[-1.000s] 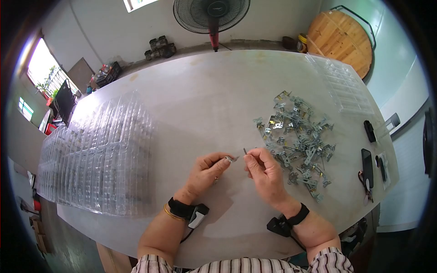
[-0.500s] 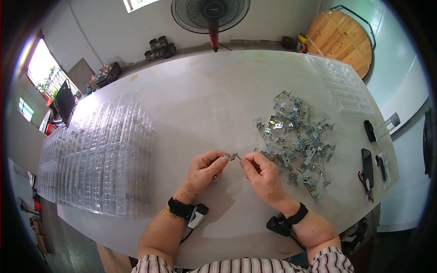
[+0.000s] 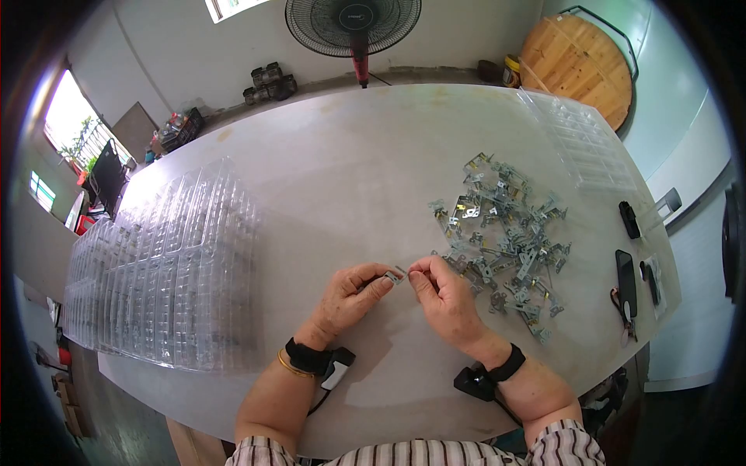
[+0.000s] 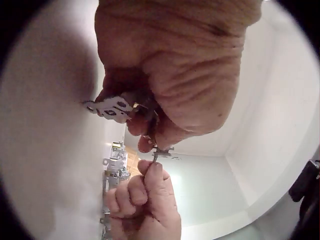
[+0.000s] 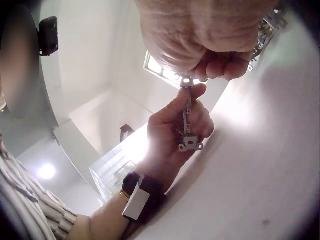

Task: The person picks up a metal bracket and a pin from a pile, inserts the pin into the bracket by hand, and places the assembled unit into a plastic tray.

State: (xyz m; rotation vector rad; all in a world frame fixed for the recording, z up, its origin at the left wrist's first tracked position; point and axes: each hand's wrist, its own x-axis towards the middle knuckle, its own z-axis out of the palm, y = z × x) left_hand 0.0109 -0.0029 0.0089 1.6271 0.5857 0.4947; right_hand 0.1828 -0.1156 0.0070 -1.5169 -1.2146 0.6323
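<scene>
The left hand (image 3: 342, 304) grips a metal bracket (image 3: 394, 278) with thumb and curled fingers. In the left wrist view a wide perforated plate of the bracket (image 4: 112, 107) sticks out from under the left hand (image 4: 175, 70). From the right wrist view, the bracket (image 5: 190, 143) runs lengthwise along the left palm. The right hand (image 3: 453, 307) pinches a thin metal piece between thumb and forefinger; this piece (image 4: 155, 158) meets the bracket's end in the left wrist view. Whether the two are joined cannot be told.
A pile of metal brackets (image 3: 528, 256) lies right of the hands. Stacked clear plastic trays (image 3: 167, 272) stand at the left, and another clear tray (image 3: 583, 144) lies at the back right. A phone (image 3: 625, 283), scissors and a black object (image 3: 629, 220) lie near the right edge.
The right hand has moved left toward the left hand, and its thin piece has come up to the bracket's end. The left hand keeps its grip. The head view has shifted slightly.
</scene>
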